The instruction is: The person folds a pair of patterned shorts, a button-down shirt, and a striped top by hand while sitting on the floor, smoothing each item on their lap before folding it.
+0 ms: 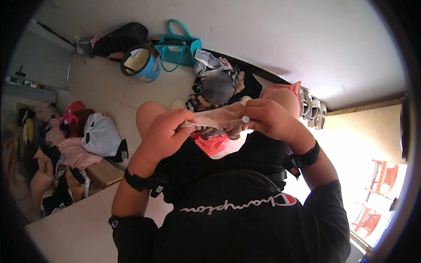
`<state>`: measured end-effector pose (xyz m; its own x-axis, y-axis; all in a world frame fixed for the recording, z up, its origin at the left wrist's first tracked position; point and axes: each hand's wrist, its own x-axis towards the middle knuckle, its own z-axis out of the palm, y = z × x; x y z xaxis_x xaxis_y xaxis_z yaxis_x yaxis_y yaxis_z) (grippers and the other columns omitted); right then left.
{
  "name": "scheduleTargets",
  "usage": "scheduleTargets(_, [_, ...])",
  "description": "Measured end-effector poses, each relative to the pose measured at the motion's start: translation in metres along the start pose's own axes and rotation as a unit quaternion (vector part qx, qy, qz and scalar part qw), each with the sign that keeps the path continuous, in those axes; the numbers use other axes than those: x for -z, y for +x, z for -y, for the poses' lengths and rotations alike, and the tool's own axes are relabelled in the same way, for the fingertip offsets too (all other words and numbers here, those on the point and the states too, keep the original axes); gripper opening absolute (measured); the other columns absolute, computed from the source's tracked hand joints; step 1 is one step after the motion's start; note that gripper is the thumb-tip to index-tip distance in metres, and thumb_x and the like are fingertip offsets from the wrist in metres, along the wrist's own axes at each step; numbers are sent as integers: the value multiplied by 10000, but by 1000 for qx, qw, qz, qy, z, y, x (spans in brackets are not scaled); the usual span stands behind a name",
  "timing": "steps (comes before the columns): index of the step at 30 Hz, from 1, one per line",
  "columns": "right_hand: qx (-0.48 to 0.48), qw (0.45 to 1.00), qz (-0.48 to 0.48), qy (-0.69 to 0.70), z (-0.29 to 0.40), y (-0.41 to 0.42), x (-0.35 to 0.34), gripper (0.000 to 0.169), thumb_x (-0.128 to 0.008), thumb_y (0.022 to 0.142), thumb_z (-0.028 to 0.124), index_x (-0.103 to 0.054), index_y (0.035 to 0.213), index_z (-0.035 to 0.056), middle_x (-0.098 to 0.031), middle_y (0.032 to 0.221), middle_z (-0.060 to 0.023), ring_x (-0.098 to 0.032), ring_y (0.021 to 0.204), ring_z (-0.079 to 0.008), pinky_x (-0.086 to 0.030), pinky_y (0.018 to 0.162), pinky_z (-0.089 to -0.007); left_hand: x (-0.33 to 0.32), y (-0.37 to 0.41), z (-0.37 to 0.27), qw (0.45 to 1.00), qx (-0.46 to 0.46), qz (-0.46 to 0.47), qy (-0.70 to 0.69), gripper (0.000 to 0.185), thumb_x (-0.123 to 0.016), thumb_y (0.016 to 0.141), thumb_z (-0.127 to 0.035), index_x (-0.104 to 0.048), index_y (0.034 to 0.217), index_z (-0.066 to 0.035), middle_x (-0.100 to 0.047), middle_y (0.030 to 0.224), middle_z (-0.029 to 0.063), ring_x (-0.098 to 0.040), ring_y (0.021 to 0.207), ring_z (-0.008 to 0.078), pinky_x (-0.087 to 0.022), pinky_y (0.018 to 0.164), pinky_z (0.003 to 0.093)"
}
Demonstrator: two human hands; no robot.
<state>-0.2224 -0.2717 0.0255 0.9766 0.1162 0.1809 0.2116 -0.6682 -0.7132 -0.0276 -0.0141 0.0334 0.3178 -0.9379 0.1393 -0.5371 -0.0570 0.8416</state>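
Observation:
A beige-pink checked fabric piece (220, 119), perhaps part of a garment, is stretched between my two hands above my lap. My left hand (271, 119) grips its right end, near a round white button (245, 119). Its other end is pinched between the thumb and fingers of my right hand (171, 131). Folds of brownish cloth hang below the stretched band. Beneath, between my legs, lies a pink-red plastic bag (212, 144). Beyond the fabric, a heap of dark plaid clothes (197, 98) rests on the floor around a blurred round area.
A teal tote bag (189, 52) and a blue waste bin (149, 67) stand by the wall. At left are a white plastic bag (102, 134) and piled clothes (46, 164). Shoes (314, 110) line the wall at right, near wooden chairs (384, 177).

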Motion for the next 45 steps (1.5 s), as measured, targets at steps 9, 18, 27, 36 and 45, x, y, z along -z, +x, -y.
scheduleTargets(9, [-34,995,-79,44,1,1,-21,210,-765,825,140,-679,968,13,-650,877,-135,-633,844,-346,-509,724,-399,-22,9,-22,998,-55,33,9,149,-675,850,20,-618,982,-23,-635,894,111,-630,764,265,-500,715,317])
scheduleTargets(18, [-13,979,-42,200,20,10,-41,142,-692,859,36,-679,998,16,-656,891,-146,-633,853,-357,-499,755,-418,-37,9,-18,991,29,83,-99,128,-588,874,32,-604,994,-11,-634,898,105,-605,739,197,-480,688,297])
scheduleTargets(27, [-65,976,-48,204,12,10,-58,104,-700,853,41,-668,950,27,-648,871,-142,-628,820,-333,-492,724,-393,-38,4,-15,986,65,116,-100,182,-554,820,49,-606,978,-24,-635,883,70,-567,697,138,-450,638,274])
scheduleTargets(36, [-35,978,-70,193,10,10,-74,93,-708,857,63,-656,925,28,-649,855,-136,-634,809,-333,-493,707,-388,-39,4,-6,995,-25,56,-77,208,-674,767,64,-628,930,-57,-642,891,78,-618,751,198,-482,672,292])
scheduleTargets(45, [-17,990,-75,122,23,13,-61,114,-712,827,65,-655,919,29,-642,852,-146,-635,835,-373,-504,714,-439,-51,6,-1,995,-36,-65,-64,227,-766,757,20,-577,858,-54,-611,892,66,-603,800,213,-493,718,305])
